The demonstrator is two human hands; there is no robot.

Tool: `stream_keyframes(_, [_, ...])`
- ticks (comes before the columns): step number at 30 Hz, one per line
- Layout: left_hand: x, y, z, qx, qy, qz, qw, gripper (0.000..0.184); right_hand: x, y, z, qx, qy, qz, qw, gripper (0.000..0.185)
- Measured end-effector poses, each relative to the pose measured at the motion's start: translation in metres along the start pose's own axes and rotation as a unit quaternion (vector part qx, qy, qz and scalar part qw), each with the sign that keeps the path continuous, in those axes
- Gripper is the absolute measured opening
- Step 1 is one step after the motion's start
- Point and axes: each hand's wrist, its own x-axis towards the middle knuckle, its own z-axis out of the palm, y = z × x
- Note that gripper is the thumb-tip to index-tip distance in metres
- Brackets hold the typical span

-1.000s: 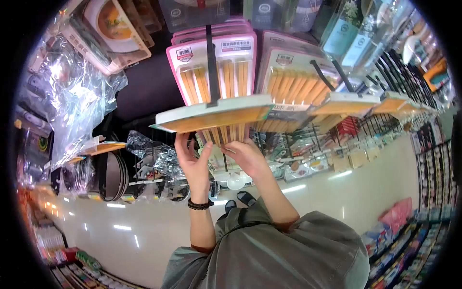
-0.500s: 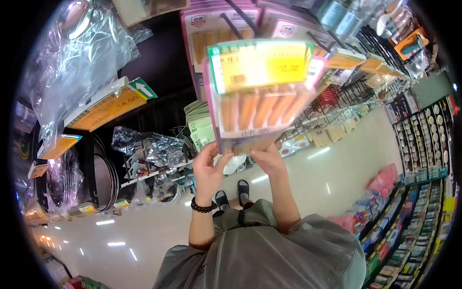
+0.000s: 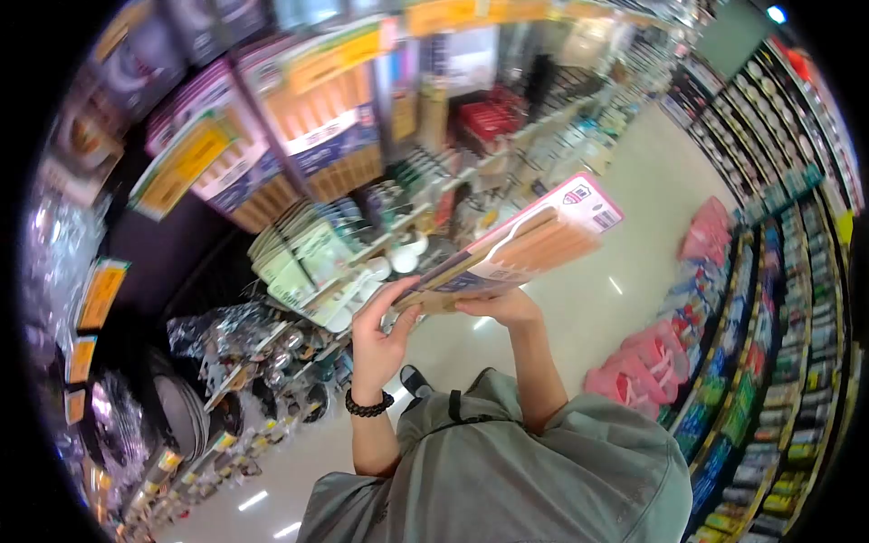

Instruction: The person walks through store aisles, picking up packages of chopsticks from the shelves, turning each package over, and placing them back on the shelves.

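Observation:
A flat package of chopsticks (image 3: pixel 525 244) with a pink-edged card is held between both hands, tilted up to the right. My left hand (image 3: pixel 382 328), with a dark beaded bracelet at the wrist, pinches its lower left end. Fingers of my right hand (image 3: pixel 502 308) grip the lower edge, partly hidden beneath the card. More chopstick packages (image 3: pixel 330 136) hang on hooks at the upper left, behind an orange price tag (image 3: pixel 186 165).
Green-white packages (image 3: pixel 303 262) and white ladles hang on the rack left of the hands. Pans (image 3: pixel 178 416) stand at the lower left. Pink bags (image 3: pixel 643 362) and long stocked shelves (image 3: pixel 787 344) line the right. Shiny floor (image 3: pixel 625 262) lies between.
The chopstick package has come off the rack area, out from behind the price tag, and now tilts rightward in both hands. The view has turned right, so the rack appears further left.

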Motion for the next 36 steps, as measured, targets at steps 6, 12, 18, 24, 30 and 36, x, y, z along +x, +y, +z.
stream_keyframes(6, [0.000, 0.029, 0.122, 0.099, -0.061, 0.089, 0.989, 0.057, -0.081, -0.029, -0.086, 0.008, 0.131, -0.036, 0.991, 0.038])
stream_keyframes(12, [-0.023, 0.063, 0.253, 0.171, -0.117, 0.195, 0.959, 0.070, -0.168, -0.066, -0.147, 0.101, 0.205, -0.110, 0.967, 0.037])
stream_keyframes(18, [-0.047, 0.086, 0.356, 0.161, -0.185, 0.244, 0.938, 0.086, -0.247, -0.096, -0.192, 0.078, 0.300, -0.204, 0.929, 0.039])
stream_keyframes(24, [-0.054, 0.099, 0.459, 0.082, -0.315, 0.268, 0.907, 0.092, -0.316, -0.125, -0.245, 0.034, 0.393, -0.182, 0.901, 0.042])
stream_keyframes(30, [-0.050, 0.084, 0.560, -0.002, -0.417, 0.215, 0.883, 0.097, -0.349, -0.131, -0.313, 0.002, 0.457, -0.191, 0.869, 0.059])
stream_keyframes(36, [-0.006, 0.075, 0.683, -0.081, -0.461, 0.144, 0.872, 0.098, -0.343, -0.192, -0.417, -0.049, 0.492, -0.163, 0.854, 0.063])
